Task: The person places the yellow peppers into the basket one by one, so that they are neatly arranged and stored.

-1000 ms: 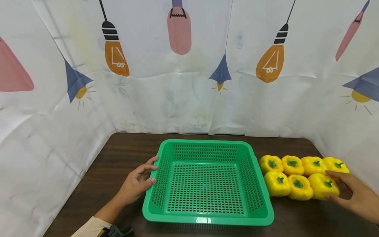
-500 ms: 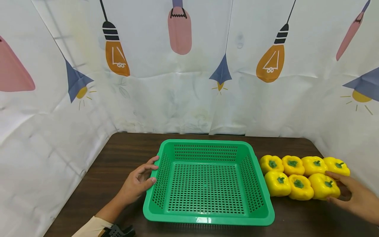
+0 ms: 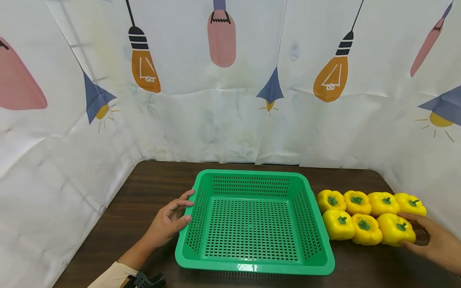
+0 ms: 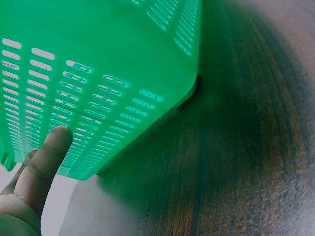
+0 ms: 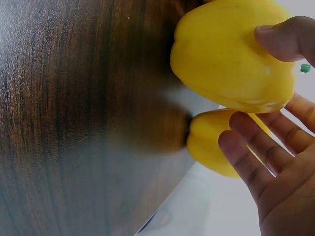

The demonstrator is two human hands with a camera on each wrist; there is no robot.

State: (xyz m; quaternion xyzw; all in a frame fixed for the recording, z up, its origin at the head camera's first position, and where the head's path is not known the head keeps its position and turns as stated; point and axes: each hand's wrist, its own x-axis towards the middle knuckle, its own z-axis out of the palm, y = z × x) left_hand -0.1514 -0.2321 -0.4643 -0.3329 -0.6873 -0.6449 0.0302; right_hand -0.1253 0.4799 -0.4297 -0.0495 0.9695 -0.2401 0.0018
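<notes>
A green plastic basket (image 3: 250,230) stands on the dark table, with slotted walls and floor. My left hand (image 3: 167,220) touches its left side from outside; in the left wrist view a finger (image 4: 44,169) lies in front of the slotted wall. At the right, yellow bell peppers with green stems sit in two rows. My right hand (image 3: 432,240) holds the front-row right-end bell pepper (image 3: 394,230) between thumb and fingers. The right wrist view has the thumb (image 5: 283,39) on this pepper (image 5: 226,59), fingertips at its other side, and another pepper (image 5: 211,142) beyond.
Several other yellow bell peppers (image 3: 338,225) fill the two rows close to the basket's right side. The brown wood-grain table (image 3: 162,176) ends at a white printed cloth (image 3: 216,132) hanging behind and at both sides. A black device is strapped to the left wrist.
The head view has shifted slightly. My right hand has closed in a little on the front right bell pepper, which sits marginally further right. The left hand and the basket stay put.
</notes>
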